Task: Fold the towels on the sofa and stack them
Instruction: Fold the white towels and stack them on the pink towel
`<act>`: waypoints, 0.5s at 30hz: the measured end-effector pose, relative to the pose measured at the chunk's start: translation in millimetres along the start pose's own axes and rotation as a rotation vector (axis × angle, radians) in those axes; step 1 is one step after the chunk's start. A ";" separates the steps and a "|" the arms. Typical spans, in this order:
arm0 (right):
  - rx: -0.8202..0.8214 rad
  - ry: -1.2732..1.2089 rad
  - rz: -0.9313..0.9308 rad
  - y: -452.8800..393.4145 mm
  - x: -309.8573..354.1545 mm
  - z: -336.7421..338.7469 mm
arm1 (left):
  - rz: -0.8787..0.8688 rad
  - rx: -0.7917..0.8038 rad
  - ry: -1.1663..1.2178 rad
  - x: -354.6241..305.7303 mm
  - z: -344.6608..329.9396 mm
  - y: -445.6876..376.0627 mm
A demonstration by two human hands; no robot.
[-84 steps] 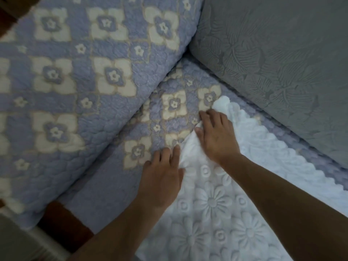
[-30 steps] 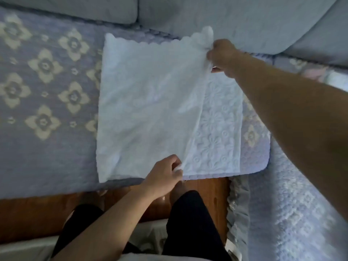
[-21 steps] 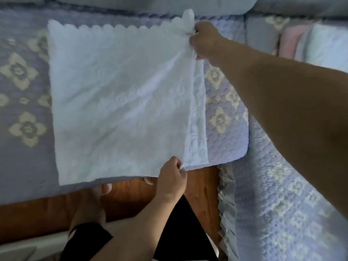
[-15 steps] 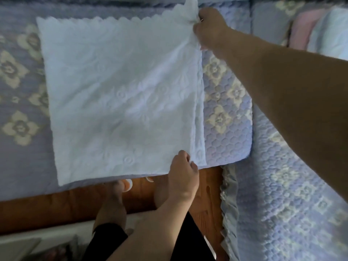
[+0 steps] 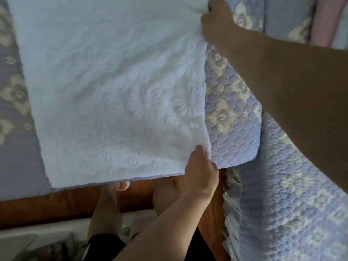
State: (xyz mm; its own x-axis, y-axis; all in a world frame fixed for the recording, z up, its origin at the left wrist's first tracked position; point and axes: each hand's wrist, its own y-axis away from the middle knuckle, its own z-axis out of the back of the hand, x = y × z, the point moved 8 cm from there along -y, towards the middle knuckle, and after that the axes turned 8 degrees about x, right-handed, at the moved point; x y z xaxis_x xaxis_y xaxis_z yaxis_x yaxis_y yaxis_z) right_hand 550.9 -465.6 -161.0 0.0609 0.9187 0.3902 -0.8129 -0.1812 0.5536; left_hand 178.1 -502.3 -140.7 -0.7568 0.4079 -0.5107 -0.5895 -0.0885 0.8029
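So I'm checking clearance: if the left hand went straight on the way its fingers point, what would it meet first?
Probably the white towel: the left hand already pinches its near right corner, fingers pointing up-frame.

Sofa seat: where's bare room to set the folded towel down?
Bare quilted cover right of the white towel, bounded by the right hand and left hand. A strip at the far left too. Top right is crowded: pink and pale fabrics.

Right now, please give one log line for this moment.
left hand: grips near corner | right hand: grips far corner | white towel: on sofa cover
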 end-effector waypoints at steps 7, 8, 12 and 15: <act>0.015 0.015 -0.040 3.3 -19.8 -12.6 | 0.072 0.153 -0.194 22.6 -12.8 -25.1; -0.027 -0.041 -0.039 3.6 -21.6 -9.7 | 0.065 0.191 -0.203 23.5 -15.3 -23.6; -0.196 -0.289 -0.013 14.1 -18.4 9.3 | 0.030 0.238 -0.194 32.1 -12.3 -12.3; -0.015 -0.361 0.018 25.3 -13.4 -7.0 | -0.019 0.306 -0.148 31.8 -10.3 -11.3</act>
State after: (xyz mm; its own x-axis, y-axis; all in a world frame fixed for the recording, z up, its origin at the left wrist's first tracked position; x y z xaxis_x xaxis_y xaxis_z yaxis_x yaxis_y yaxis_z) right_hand 525.5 -480.0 -157.4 0.2450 0.7317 0.6360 -0.8240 -0.1885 0.5343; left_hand 157.8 -497.7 -169.2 -0.6836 0.5367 -0.4946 -0.4745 0.1880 0.8599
